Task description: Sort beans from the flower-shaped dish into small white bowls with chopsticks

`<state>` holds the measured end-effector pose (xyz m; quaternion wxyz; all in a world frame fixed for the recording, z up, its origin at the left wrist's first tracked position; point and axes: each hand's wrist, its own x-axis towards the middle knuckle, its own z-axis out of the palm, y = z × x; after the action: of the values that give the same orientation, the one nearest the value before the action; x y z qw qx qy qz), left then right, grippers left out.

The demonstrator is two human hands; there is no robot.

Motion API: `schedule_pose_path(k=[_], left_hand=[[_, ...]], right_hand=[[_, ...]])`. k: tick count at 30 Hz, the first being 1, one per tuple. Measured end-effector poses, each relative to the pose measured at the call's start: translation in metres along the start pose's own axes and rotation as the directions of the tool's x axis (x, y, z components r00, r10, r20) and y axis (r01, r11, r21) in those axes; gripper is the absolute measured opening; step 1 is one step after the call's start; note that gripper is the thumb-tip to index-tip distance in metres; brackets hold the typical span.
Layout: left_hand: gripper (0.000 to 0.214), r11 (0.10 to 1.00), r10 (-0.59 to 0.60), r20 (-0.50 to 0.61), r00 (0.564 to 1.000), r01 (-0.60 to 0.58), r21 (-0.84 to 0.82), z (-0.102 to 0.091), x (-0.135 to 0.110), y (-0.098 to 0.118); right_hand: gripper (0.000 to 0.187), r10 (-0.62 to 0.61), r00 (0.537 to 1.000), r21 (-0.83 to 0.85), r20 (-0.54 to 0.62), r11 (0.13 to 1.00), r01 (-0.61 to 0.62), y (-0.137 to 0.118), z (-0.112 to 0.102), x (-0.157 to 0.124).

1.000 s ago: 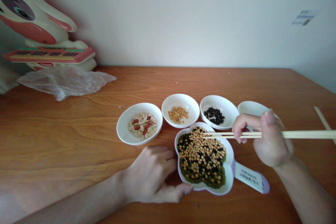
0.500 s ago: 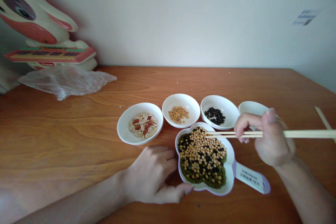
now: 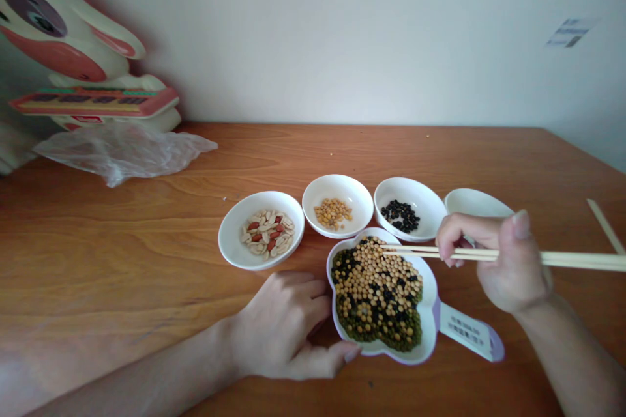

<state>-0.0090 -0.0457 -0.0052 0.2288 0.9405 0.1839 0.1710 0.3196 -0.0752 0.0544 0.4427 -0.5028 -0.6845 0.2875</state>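
My left hand (image 3: 288, 326) lies at the left side of a white, purple-edged dish (image 3: 430, 296) with a handle, its thumb on the near rim and its curled fingers against the side. Mixed yellow soybeans (image 3: 366, 267), black beans (image 3: 394, 300) and green beans (image 3: 405, 337) fill this dish. In my right hand (image 3: 511, 264) is a pair of wooden chopsticks (image 3: 581, 260), with the tips just over or on the soybeans near the far side. I cannot tell whether a bean sits between the tips.
Behind the dish stand white bowls: one with peanuts (image 3: 267, 234), one with yellow beans (image 3: 332, 213), one with black beans (image 3: 401, 215), and a bowl (image 3: 476, 201) partly hidden by my right hand. A plastic bag (image 3: 127, 153), a cow toy (image 3: 92, 65) and a wooden stick (image 3: 605, 227) lie farther out.
The chopsticks have tilted, their rear ends dropping slightly, and my right thumb has shifted a little to the right. My left hand and the dish look unmoved.
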Motion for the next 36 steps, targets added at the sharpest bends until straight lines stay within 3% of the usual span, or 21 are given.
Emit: schedule_pose_path(k=[10,24,31,36], left_hand=[[0.048,1.000,0.001,-0.001,1.000,-0.001,0.011,-0.001,0.000,0.001],[0.045,1.000,-0.005,0.019,1.000,0.005,0.019,0.000,0.000,0.000],[0.046,1.000,-0.009,0.014,1.000,0.009,0.008,-0.001,-0.001,0.000],[0.046,1.000,-0.021,0.036,0.999,0.021,-0.003,0.000,-0.001,0.000]], right_hand=[[0.086,0.032,0.999,0.003,-0.028,0.999,-0.032,0.000,0.001,-0.002],[0.085,-0.037,0.996,-0.014,-0.082,0.999,0.036,-0.002,0.005,-0.002],[0.087,-0.078,0.978,-0.029,-0.196,0.997,0.073,-0.008,0.003,-0.003],[0.088,-0.191,0.925,-0.008,-0.328,0.980,0.199,-0.010,0.004,0.000]])
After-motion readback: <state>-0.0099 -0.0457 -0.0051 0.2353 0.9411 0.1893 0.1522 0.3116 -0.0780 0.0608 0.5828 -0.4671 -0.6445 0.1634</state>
